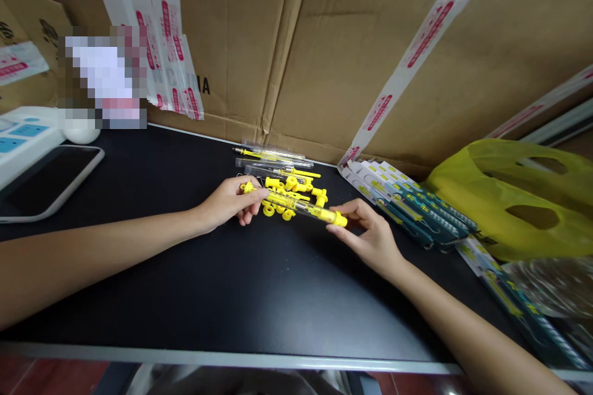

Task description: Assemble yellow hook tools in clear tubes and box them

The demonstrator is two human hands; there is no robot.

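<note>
A clear tube with yellow parts inside and a yellow cap at its right end [301, 205] is held nearly level above the black table. My left hand [236, 199] is closed round its left end, thumb on top. The fingertips of my right hand [365, 234] pinch it by the yellow cap. Just behind and under the tube lies a pile of small yellow plastic pieces [291, 184]. Farther back are several clear tubes and thin yellow rods [273, 155], lying sideways.
Several printed packages [407, 203] are fanned out at the right, beside a yellow plastic bag [514, 197]. A phone [46, 182] and a white power strip [28, 136] are at the left. Cardboard boxes [241, 43] stand along the back edge of the black table [278, 302].
</note>
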